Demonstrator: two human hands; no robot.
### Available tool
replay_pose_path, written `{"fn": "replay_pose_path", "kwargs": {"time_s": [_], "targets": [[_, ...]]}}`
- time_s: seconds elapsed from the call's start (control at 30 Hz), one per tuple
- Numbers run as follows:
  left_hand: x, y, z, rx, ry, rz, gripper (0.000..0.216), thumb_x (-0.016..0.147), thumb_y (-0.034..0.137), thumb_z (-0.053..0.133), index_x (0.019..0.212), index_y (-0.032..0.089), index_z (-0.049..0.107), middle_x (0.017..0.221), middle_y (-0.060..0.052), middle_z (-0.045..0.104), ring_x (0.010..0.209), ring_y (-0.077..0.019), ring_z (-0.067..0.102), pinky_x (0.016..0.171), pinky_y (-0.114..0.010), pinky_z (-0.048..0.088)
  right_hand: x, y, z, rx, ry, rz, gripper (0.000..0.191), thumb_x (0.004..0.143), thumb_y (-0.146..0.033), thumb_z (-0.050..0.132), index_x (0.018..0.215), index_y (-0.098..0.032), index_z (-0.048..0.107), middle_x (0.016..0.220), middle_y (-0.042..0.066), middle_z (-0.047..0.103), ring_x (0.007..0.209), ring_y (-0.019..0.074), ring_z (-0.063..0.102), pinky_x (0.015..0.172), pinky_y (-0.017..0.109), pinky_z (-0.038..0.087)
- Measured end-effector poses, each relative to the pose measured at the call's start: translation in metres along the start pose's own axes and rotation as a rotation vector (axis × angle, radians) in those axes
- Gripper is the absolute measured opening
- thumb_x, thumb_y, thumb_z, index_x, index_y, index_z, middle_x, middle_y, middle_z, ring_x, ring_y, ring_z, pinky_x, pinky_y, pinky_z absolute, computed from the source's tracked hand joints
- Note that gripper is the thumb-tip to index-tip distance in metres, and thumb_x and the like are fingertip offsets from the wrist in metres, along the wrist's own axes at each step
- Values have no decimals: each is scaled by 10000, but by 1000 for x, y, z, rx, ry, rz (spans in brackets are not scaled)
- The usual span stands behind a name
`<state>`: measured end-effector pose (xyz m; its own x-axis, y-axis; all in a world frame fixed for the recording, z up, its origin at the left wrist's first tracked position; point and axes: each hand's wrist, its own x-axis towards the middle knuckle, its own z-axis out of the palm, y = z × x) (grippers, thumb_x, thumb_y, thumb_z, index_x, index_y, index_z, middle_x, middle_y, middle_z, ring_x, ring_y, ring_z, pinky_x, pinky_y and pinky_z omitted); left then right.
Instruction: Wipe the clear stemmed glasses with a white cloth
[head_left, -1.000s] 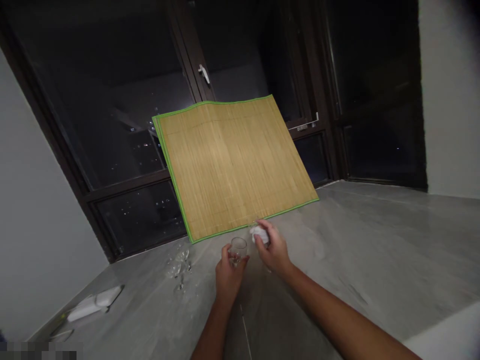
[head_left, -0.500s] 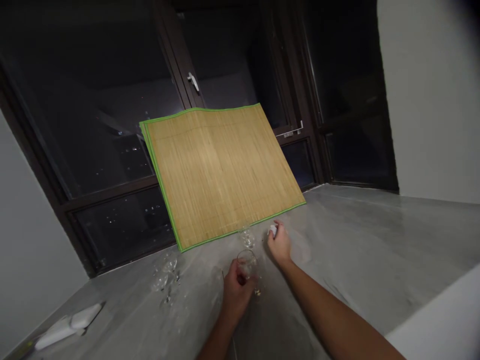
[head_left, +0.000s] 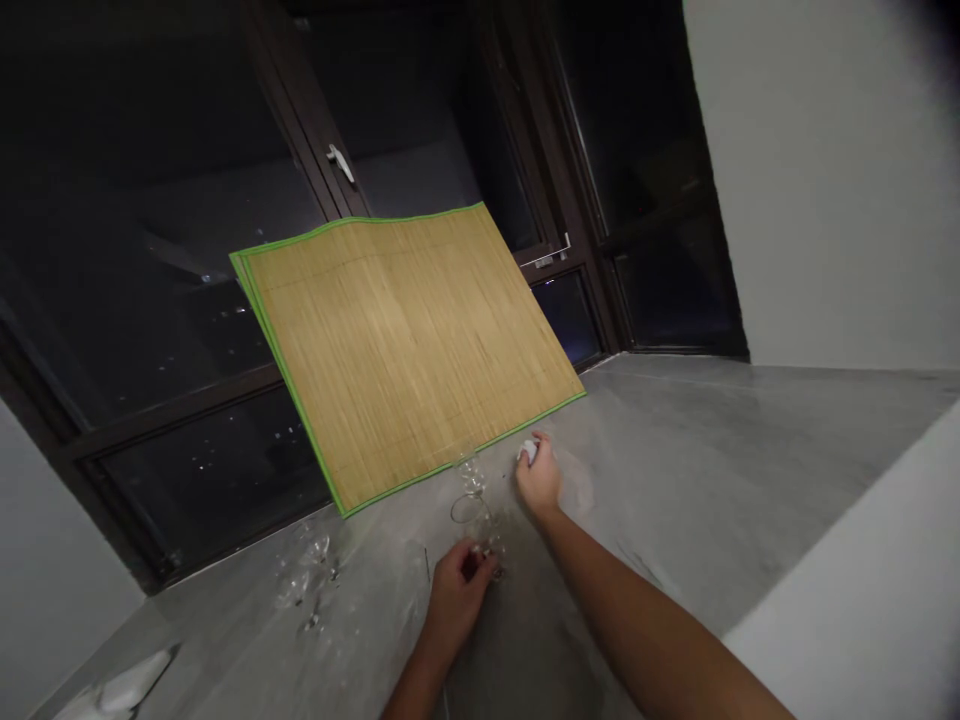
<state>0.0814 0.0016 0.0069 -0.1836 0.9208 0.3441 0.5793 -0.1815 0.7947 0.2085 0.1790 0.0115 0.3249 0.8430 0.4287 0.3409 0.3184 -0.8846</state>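
Note:
My left hand point(head_left: 456, 592) is closed at the stem of a clear stemmed glass point(head_left: 480, 528), low over the grey surface. The glass tilts, its rim pointing away from me and its gold-glinting lower end by my fingertips. Just beyond it stands another clear glass point(head_left: 471, 474), in front of the mat. To the right, my right hand point(head_left: 541, 480) is closed around a small white wad point(head_left: 529, 450), perhaps tissue or cloth. Most of the wad is covered by the fingers.
A bamboo mat point(head_left: 420, 350) with green edging leans against the dark window. Several clear stemmed glasses point(head_left: 306, 575) stand to the left on the grey surface point(head_left: 675, 440). A white object point(head_left: 139, 678) lies at the lower left. White walls close both sides.
The view has swung right, so things sit further left. My left hand has slid from the glass's bowl down towards its stem. My right hand still grips the white wad.

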Motion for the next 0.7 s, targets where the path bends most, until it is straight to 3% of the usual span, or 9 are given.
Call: {"fn": "replay_pose_path", "kwargs": {"time_s": [0.1, 0.23, 0.43, 0.7], "targets": [[-4, 6, -2, 94, -93, 117, 238, 890, 401, 557, 858, 201, 682, 956, -46, 690, 939, -195, 621, 887, -314, 457, 4, 1, 1, 46, 54, 63, 460, 861, -258, 450, 1305, -148, 495, 1039, 123, 657, 910, 253, 626, 794, 322, 440], [-9, 10, -3, 170, -179, 213, 222, 911, 374, 537, 859, 217, 685, 981, -50, 681, 978, -190, 612, 932, -330, 456, 7, 3, 0, 87, 91, 71, 468, 847, -270, 439, 1289, -130, 508, 1073, 149, 666, 954, 283, 623, 811, 348, 440], [-14, 10, -6, 303, -244, 247, 237, 891, 344, 569, 1085, 270, 684, 1263, -64, 619, 1218, -221, 524, 1098, -418, 367, 9, 4, -1, 138, 125, 96, 487, 828, -304, 440, 1270, -119, 524, 1040, 152, 677, 915, 293, 631, 794, 363, 446], [-16, 15, -6, 412, -287, 294, 433, 811, 298, 650, 1242, 301, 612, 1350, -73, 587, 1280, -270, 491, 1176, -551, 204, 13, 3, -8, 167, 180, 144, 500, 807, -336, 457, 1252, -122, 531, 976, 152, 664, 866, 300, 618, 781, 387, 446]]}}
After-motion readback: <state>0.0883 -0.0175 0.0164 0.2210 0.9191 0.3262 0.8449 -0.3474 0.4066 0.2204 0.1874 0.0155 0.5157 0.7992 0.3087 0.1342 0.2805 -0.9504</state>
